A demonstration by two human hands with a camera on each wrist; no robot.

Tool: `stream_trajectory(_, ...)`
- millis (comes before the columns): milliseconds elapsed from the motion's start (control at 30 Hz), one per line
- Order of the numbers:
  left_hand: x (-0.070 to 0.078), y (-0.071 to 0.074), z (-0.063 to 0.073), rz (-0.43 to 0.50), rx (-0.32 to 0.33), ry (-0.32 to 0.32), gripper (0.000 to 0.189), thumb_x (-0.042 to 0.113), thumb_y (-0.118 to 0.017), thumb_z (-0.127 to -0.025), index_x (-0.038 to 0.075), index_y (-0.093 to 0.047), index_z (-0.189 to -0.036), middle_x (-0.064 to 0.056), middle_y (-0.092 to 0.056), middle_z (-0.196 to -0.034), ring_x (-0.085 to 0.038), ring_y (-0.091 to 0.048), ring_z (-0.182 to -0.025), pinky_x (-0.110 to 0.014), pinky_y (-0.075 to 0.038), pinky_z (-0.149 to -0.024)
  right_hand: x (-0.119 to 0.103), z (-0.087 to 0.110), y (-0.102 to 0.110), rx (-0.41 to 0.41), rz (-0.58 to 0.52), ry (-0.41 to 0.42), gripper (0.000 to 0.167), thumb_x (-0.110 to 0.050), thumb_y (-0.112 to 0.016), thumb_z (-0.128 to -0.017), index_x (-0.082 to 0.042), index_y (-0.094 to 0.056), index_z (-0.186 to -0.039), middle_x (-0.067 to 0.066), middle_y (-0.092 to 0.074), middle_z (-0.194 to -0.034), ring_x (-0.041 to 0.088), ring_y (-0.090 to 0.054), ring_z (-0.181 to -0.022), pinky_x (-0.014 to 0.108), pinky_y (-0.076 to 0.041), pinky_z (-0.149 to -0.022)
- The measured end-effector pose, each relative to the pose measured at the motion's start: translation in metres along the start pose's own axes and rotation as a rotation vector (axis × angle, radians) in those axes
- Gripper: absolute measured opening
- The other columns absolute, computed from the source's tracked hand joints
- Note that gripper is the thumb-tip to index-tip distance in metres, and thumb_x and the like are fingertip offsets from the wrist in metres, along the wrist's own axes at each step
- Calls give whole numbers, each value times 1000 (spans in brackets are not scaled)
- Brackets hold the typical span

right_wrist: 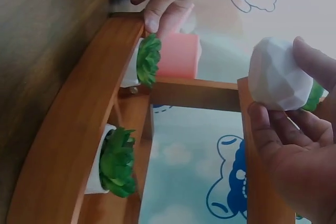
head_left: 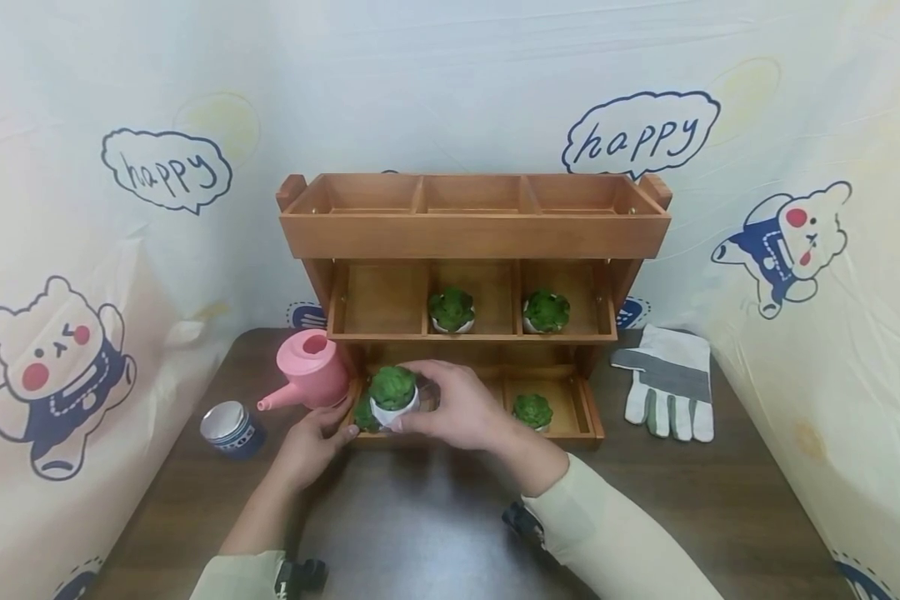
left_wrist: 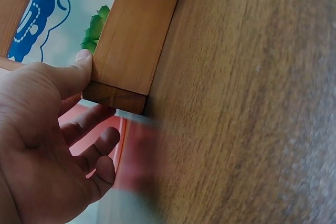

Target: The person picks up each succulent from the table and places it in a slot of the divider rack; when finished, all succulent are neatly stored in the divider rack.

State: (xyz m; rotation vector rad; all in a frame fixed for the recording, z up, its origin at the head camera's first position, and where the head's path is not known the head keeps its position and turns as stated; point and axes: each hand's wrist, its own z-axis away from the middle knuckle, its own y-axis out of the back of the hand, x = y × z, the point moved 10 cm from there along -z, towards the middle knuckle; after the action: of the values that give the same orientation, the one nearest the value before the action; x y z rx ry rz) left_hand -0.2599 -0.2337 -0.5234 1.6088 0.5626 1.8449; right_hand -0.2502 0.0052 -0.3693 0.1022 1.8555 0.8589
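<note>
My right hand [head_left: 457,404] holds a potted succulent [head_left: 393,392] by its white faceted pot, thumb on one side and fingers on the other. The plant hangs in front of the left end of the wooden shelf's bottom tier. In the right wrist view the pot [right_wrist: 280,74] is tipped, its leaves mostly hidden behind the fingers. My left hand [head_left: 315,446] grips the front left corner of the wooden shelf [left_wrist: 131,35], thumb and index finger on the board's end. Right by that thumb, a succulent [right_wrist: 149,60] in a white pot sits in the bottom tier's left compartment.
Two succulents stand in the shelf's middle tier, one central [head_left: 452,308], one right [head_left: 546,310]; another succulent [head_left: 532,410] sits at bottom right. A pink watering can [head_left: 318,375] stands beside the left hand, near a blue-and-silver tin [head_left: 232,429]. A work glove [head_left: 671,383] lies right.
</note>
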Motion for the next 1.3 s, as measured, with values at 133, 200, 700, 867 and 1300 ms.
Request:
stream_trajectory(133,-1,1,-1,0,0,7,74,53,-70,-96,32,-41,-160,-11,-39,-165,-44,-35,-149,-73,-32,-110,-4,-4,4,27,-35,-12,70,-34,-92,-79,-13,-64,-139,-4,-69,-122,14,-66,-101,37,-58,-90)
stream_trajectory(200,-1,1,-1,0,-1,9,74,53,-70,-96,32,-40,-160,-11,-39,-164,-44,-36,-149,-73,-33,-110,-7,-6,6,40,-28,-12,69,-35,-92,-79,-14,-64,-139,-5,-69,-123,12,-66,-103,33,-57,-90)
stream_trajectory(700,-1,0,-1,-6,-4,-10,73,52,-70,-96,34,-40,-160,-10,-43,-162,-43,-41,-147,-72,-35,-110,-36,-26,18,79,-18,-8,70,-35,-91,-81,-17,-62,-143,-7,-68,-129,12,-63,-117,39,-54,-101)
stream_trajectory(867,-2,0,-1,-14,-7,-11,72,49,-70,-97,36,-39,-160,-9,-43,-162,-43,-40,-147,-74,-34,-109,-42,-32,21,102,4,-25,72,-34,-90,-82,-18,-60,-145,-6,-65,-137,15,-60,-126,40,-50,-107)
stream_trajectory(1300,-2,-2,-1,3,0,-8,74,55,-68,-96,33,-40,-160,-10,-39,-164,-43,-38,-149,-74,-33,-110,-47,-55,27,160,25,-37,70,-28,-88,-84,-17,-59,-146,0,-64,-140,18,-62,-124,39,-52,-104)
